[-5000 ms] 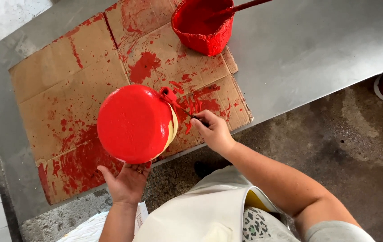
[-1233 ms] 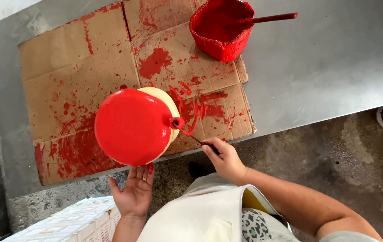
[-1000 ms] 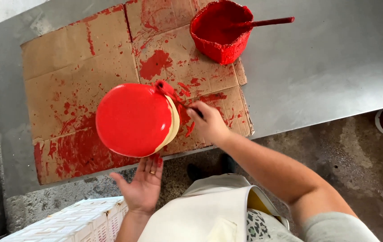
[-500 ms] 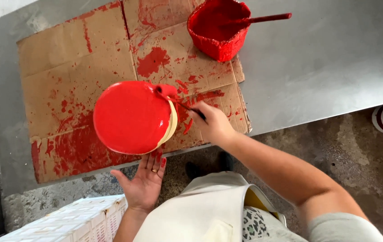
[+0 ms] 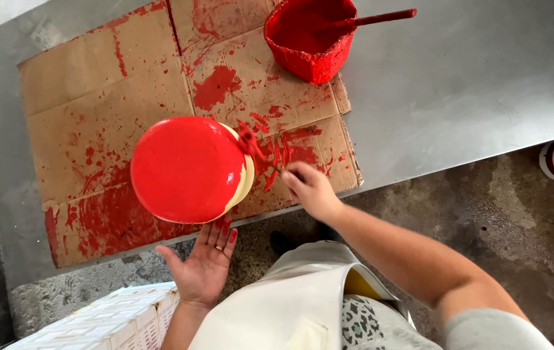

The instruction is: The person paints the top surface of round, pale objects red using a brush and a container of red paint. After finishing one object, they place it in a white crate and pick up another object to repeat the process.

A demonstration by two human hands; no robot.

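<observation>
Cardboard point(image 5: 95, 116) on steel table point(image 5: 458, 97); right hand point(image 5: 309, 189) fingers grip brush point(image 5: 257, 150), left hand point(image 5: 202, 269) open under wheel point(image 5: 186, 170).

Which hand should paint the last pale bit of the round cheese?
Probably the right hand: it holds the red brush against the pale edge of the cheese. The left hand is open underneath, steadying it.

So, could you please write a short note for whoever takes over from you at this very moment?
Left hand: open, palm up under the round cheese, fingertips at its lower edge.
Right hand: grips a brush whose red bristles touch the cheese's right edge.
Red paint bucket with stir stick stands at the cardboard's far corner.
Done: top face fully red.
Left: pale strip along the right side.
</observation>
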